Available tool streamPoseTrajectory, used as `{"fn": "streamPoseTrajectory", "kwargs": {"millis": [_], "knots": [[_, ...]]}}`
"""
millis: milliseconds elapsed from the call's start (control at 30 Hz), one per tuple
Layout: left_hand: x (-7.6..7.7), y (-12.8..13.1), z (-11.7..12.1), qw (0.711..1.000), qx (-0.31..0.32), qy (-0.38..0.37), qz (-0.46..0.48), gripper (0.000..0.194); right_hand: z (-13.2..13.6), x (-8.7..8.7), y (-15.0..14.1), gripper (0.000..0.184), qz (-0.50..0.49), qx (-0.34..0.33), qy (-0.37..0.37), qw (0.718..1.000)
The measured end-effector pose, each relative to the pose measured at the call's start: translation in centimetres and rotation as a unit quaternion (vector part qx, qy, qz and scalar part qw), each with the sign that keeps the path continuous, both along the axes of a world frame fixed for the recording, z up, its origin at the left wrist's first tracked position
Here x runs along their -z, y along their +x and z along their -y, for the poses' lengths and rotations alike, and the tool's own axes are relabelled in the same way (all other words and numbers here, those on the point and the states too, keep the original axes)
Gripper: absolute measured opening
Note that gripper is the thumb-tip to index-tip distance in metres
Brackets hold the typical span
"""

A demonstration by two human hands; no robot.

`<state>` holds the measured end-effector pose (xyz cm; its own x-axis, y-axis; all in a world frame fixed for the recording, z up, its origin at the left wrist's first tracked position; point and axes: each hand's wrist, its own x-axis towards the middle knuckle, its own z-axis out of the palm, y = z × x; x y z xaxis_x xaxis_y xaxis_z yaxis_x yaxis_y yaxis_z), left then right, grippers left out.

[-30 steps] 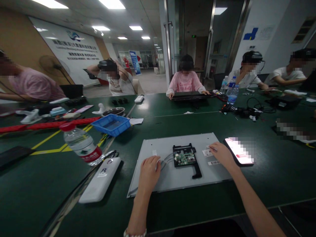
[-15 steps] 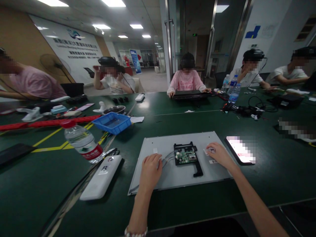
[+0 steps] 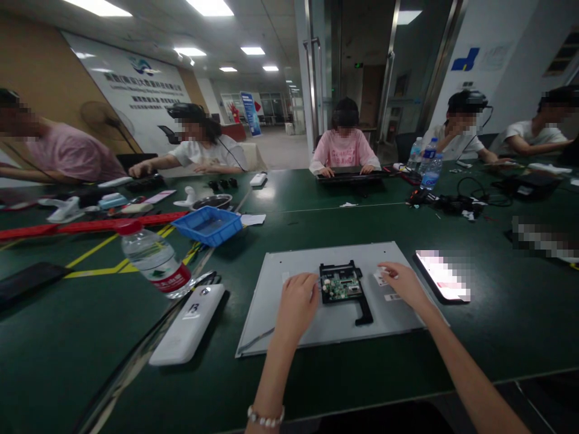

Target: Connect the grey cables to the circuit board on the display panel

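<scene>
A flat grey panel [image 3: 266, 313] lies on the table before me. Mounted at its middle is a black plastic bracket [image 3: 363, 310] with a green circuit board [image 3: 341, 287] in it. My left hand [image 3: 299, 298] is closed by the board's left edge, its fingers around the thin grey cables that run there; the hand hides most of their length. Over the panel's right side, my right hand [image 3: 400, 282] is closed in a pinch near a white label [image 3: 380, 277]. What its fingertips hold, if anything, is too small to make out.
To my left are a white power bank [image 3: 187, 328], a water bottle [image 3: 156, 259] and a blue tray [image 3: 208, 226]. A lit phone [image 3: 441, 274] lies right of the panel. Cables and tools [image 3: 446, 202] lie farther right. Several people sit around the table [image 3: 289, 223].
My left hand has moved right along the grey cables to the board. The right hand stays over the label, turned slightly. Across the table, a person at left has lowered an arm.
</scene>
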<state>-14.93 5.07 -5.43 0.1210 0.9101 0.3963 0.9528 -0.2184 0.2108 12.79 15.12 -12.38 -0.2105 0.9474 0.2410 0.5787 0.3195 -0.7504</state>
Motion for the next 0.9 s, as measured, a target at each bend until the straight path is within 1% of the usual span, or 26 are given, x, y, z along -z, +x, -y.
{"fn": "streamPoseTrajectory", "kwargs": {"millis": [67, 167, 233, 300, 467, 567, 633, 733, 800, 900], "knots": [[-0.4, 0.9, -1.4, 1.000, 0.013, -0.012, -0.004, 0.027, 0.1, -0.2, -0.1, 0.033, -0.012, 0.010, -0.008, 1.000], [-0.6, 2.1, -3.7, 0.999, 0.021, -0.030, -0.018, 0.028, 0.1, -0.4, -0.2, 0.030, -0.025, 0.026, -0.007, 0.999], [-0.3, 2.7, -4.9, 0.998, 0.022, -0.042, -0.030, 0.028, 0.0, -0.3, -0.3, 0.025, -0.031, 0.038, 0.000, 0.999], [0.3, 2.8, -5.6, 0.998, 0.024, -0.044, -0.037, 0.028, -0.1, -0.1, -0.3, 0.022, -0.029, 0.033, 0.005, 0.999], [2.3, 2.2, -5.8, 0.999, 0.015, -0.033, -0.027, 0.025, -0.1, 0.2, -0.6, 0.025, -0.018, 0.005, 0.003, 1.000], [3.1, 1.9, -5.8, 0.999, 0.017, -0.044, -0.017, 0.024, 0.0, 0.5, -0.9, 0.030, -0.039, -0.010, -0.004, 0.999], [3.4, 1.9, -5.8, 0.998, 0.016, -0.049, -0.017, 0.024, -0.1, 0.5, -1.2, 0.029, -0.043, -0.006, -0.002, 0.999], [3.8, 2.0, -6.0, 0.998, 0.012, -0.051, -0.021, 0.025, -0.7, -0.1, -1.8, 0.023, -0.016, -0.009, 0.020, 1.000], [4.0, 2.1, -6.1, 0.998, 0.011, -0.052, -0.018, 0.025, -1.3, -0.8, -2.5, 0.021, -0.003, -0.027, 0.040, 0.999], [4.2, 2.1, -6.2, 0.998, 0.012, -0.053, -0.008, 0.026, -2.6, -1.9, -4.1, 0.020, -0.011, -0.055, 0.052, 0.997]]}}
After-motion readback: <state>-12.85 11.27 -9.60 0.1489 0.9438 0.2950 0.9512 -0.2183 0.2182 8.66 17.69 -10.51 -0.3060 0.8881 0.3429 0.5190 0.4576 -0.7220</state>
